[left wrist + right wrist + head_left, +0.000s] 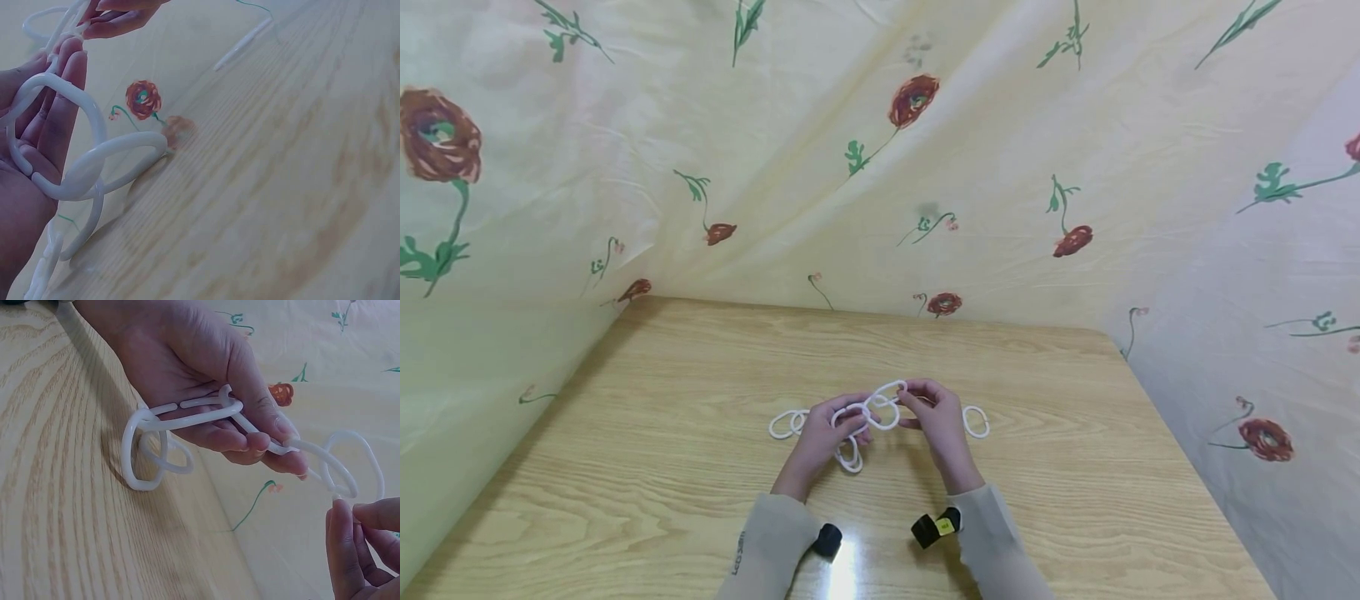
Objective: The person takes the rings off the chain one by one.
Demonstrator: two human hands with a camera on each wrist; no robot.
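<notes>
White plastic chain links run between the two hands above the table. My left hand [818,435] holds a link between thumb and fingers, and another link [97,119] lies across its palm. Below that hand hang joined links [851,470]. My right hand [940,421] pinches a raised link [891,385] at its far end with thumb and fingertips. In the right wrist view the left thumb presses on the chain, and the right fingertips meet the outer link [375,459].
Left of the left hand, more linked white rings [781,437] show, partly hidden by it. One single link [987,425] lies on the wooden table [1075,500] right of the right hand. A flowered curtain [820,167] stands behind the table and along both sides.
</notes>
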